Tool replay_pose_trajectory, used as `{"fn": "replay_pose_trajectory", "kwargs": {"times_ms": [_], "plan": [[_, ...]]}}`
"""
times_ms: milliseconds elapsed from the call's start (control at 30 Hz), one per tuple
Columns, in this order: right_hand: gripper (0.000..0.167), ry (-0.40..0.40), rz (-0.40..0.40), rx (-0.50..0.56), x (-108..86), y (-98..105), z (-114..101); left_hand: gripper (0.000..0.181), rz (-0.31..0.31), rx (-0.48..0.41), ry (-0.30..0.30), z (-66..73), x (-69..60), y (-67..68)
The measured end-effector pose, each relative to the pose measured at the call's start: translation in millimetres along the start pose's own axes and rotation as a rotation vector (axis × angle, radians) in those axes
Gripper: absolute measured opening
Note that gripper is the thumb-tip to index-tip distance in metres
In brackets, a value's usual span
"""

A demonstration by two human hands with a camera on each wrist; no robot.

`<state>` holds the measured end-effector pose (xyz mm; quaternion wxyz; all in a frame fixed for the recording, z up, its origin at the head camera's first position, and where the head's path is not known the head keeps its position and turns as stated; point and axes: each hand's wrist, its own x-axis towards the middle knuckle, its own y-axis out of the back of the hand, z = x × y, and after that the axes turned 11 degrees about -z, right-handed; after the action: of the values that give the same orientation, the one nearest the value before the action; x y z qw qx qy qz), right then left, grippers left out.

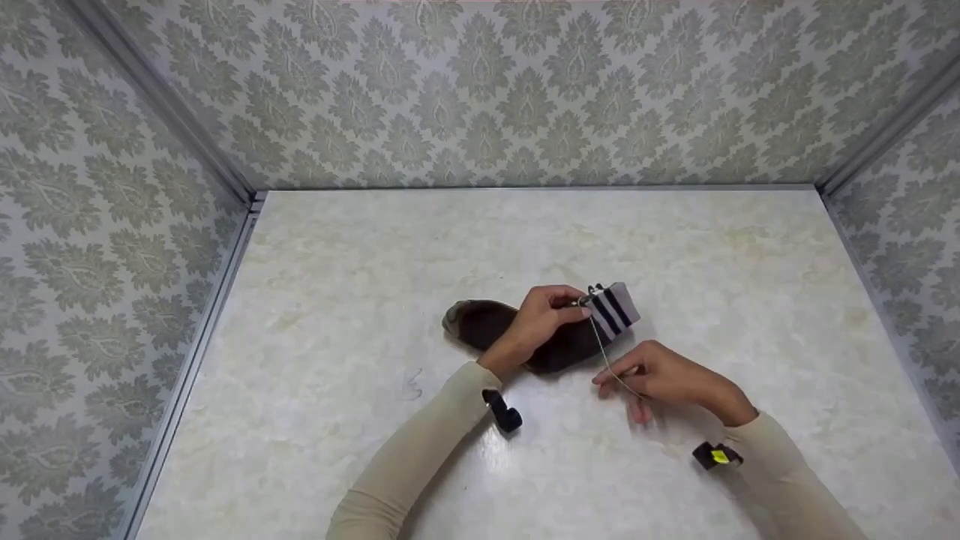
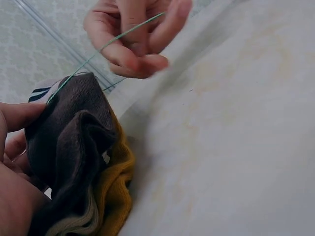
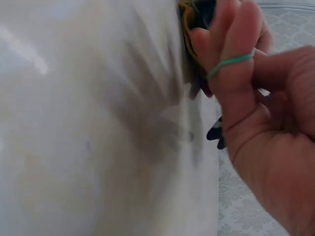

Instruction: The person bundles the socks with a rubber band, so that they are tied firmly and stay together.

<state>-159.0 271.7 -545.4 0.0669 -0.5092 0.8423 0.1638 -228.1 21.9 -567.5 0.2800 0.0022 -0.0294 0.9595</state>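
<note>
A bundle of socks [image 1: 568, 349] lies across the middle of the table, dark along most of its length. Its right end is pale grey with black stripes. In the left wrist view, dark knit [image 2: 69, 128] and mustard knit [image 2: 115, 182] lie together in folds. My left hand [image 1: 534, 324] grips the bundle near its striped end, thumb on top. A thin green rubber band [image 2: 118, 37] runs taut from there to my right hand [image 1: 671, 375], which stands apart from the socks. In the right wrist view the band [image 3: 231, 63] passes round curled fingers.
The pale marbled table [image 1: 337, 262] is bounded by patterned walls [image 1: 480, 97] at the back and both sides. Black camera mounts sit on the left wrist [image 1: 504, 412] and right wrist [image 1: 712, 455]. A faint mark [image 1: 412, 383] shows on the table left of the arms.
</note>
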Motion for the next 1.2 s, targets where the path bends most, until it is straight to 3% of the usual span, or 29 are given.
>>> {"fn": "replay_pose_trajectory", "kwargs": {"times_ms": [100, 233, 367, 500, 600, 700, 833, 900, 1000, 1100, 1200], "plan": [[0.023, -0.054, -0.111, -0.040, -0.2, -3.6, -4.4, 0.015, 0.009, 0.017, 0.008, 0.1, 0.1, -0.5], [0.020, 0.061, -0.163, -0.172, 5.1, -17.0, -8.2, 0.016, 0.023, 0.028, 0.012, -0.1, 0.6, -1.2], [0.019, 0.280, -0.128, -0.334, 14.6, -31.7, -9.6, 0.017, 0.021, 0.040, 0.010, 0.3, 0.4, -1.0], [0.016, 0.471, -0.023, -0.518, 22.6, -40.9, -7.3, 0.015, 0.026, 0.040, 0.012, 0.5, -0.1, 0.1], [0.016, 0.518, 0.016, -0.542, 23.0, -45.2, -3.5, 0.015, 0.029, 0.040, 0.016, 0.5, -0.3, 0.8], [0.018, 0.467, -0.015, -0.399, 19.4, -48.9, 1.2, 0.015, 0.028, 0.039, 0.017, -0.7, -0.1, 1.1], [0.030, 0.332, -0.089, -0.056, 11.4, -54.9, 9.0, 0.016, 0.017, 0.035, 0.008, -1.0, -0.2, 1.5], [0.032, 0.318, -0.120, 0.160, 7.6, -59.4, 13.7, 0.016, 0.005, 0.029, 0.004, -1.1, -0.5, 1.7], [0.033, 0.441, -0.146, 0.501, 5.2, -67.5, 19.8, 0.015, -0.014, 0.018, -0.002, -1.6, -1.3, 1.9], [0.039, 0.679, -0.162, 0.799, 6.1, -74.8, 22.2, 0.015, -0.023, 0.008, -0.006, -2.2, -1.6, 2.3], [0.051, 0.875, -0.109, 1.007, 8.1, -78.2, 19.2, 0.014, -0.022, 0.008, -0.011, -2.3, -1.3, 2.7]]}}
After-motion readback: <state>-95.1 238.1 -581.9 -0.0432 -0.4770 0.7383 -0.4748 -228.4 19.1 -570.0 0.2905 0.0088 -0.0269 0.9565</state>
